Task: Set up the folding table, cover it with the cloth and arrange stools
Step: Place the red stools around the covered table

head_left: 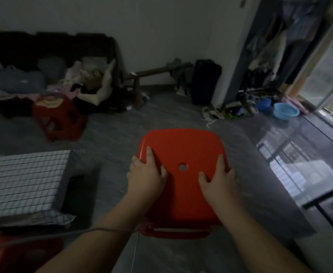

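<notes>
Left hand (145, 174) and right hand (218, 178) grip the stool (181, 146); the table (23, 180) stands leftward, nearer the left hand.

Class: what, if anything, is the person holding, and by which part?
The red stool, by its seat: the left hand grips the left edge, the right hand the right edge.

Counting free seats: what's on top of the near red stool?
The left hand and right hand grip the seat edges of the red stool; a hole shows between them. Seat beneath the palms is hidden.
</notes>
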The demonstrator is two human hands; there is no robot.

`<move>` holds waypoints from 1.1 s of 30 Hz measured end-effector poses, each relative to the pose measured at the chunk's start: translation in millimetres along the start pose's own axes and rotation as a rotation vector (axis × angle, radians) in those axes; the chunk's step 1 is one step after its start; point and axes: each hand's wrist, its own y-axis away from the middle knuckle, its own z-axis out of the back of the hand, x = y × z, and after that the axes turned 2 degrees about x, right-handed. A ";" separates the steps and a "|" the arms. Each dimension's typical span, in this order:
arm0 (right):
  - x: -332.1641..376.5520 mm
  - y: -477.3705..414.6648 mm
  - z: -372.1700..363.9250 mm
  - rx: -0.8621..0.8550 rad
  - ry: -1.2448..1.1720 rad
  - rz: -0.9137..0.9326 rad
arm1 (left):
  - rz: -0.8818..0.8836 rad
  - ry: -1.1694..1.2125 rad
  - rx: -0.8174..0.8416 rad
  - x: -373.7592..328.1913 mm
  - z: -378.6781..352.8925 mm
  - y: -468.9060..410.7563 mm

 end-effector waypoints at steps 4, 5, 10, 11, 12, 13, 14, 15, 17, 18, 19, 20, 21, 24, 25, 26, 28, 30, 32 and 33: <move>27.9 -46.0 -2.6 0.024 -0.059 0.066 | 0.041 -0.039 -0.039 -5.5 14.8 -40.6; 33.7 -60.8 -2.5 0.031 -0.070 0.084 | 0.049 -0.052 -0.047 -8.6 15.8 -52.8; 57.2 -155.5 -1.9 0.092 -0.044 0.141 | 0.119 -0.112 -0.074 -40.7 11.1 -124.7; 62.6 -177.4 -1.1 0.102 -0.044 0.156 | 0.137 -0.113 -0.080 -50.3 10.6 -142.0; 67.6 -199.2 0.6 0.116 -0.042 0.170 | 0.156 -0.112 -0.080 -59.6 10.4 -159.7; 72.5 -220.8 2.4 0.126 -0.034 0.185 | 0.173 -0.112 -0.081 -68.8 11.2 -176.8; 77.9 -241.5 4.6 0.129 -0.022 0.206 | 0.190 -0.111 -0.088 -77.9 12.5 -193.8; 84.4 -260.5 7.2 0.128 -0.010 0.231 | 0.207 -0.108 -0.097 -86.4 14.0 -209.5; 99.0 -297.8 11.4 0.136 0.006 0.275 | 0.243 -0.097 -0.118 -101.0 17.5 -239.6; 107.3 -315.0 12.3 0.147 0.006 0.290 | 0.261 -0.095 -0.127 -105.6 19.0 -254.0; 116.4 -330.4 12.6 0.160 0.003 0.307 | 0.281 -0.091 -0.134 -108.3 20.9 -267.3; 126.0 -344.1 11.6 0.170 0.003 0.330 | 0.301 -0.084 -0.140 -108.7 22.3 -280.0; 136.9 -356.9 9.7 0.174 0.008 0.357 | 0.322 -0.076 -0.153 -107.3 23.9 -292.3; 174.8 -391.9 -0.6 0.203 0.035 0.424 | 0.383 -0.064 -0.204 -96.4 30.7 -327.8; 188.1 -402.0 -6.3 0.219 0.041 0.440 | 0.402 -0.058 -0.214 -90.8 33.1 -339.0; 201.3 -411.3 -13.0 0.231 0.043 0.458 | 0.419 -0.053 -0.225 -84.4 35.4 -350.3; 229.6 -426.6 -26.7 0.255 0.045 0.500 | 0.449 -0.045 -0.246 -68.1 41.1 -372.9; 259.7 -438.3 -43.0 0.278 0.057 0.537 | 0.482 -0.038 -0.254 -46.5 47.7 -395.7; 291.8 -445.8 -60.9 0.297 0.073 0.575 | 0.510 -0.033 -0.262 -21.2 54.5 -417.3; 309.6 -449.1 -70.8 0.304 0.079 0.594 | 0.521 -0.029 -0.272 -7.4 58.4 -428.8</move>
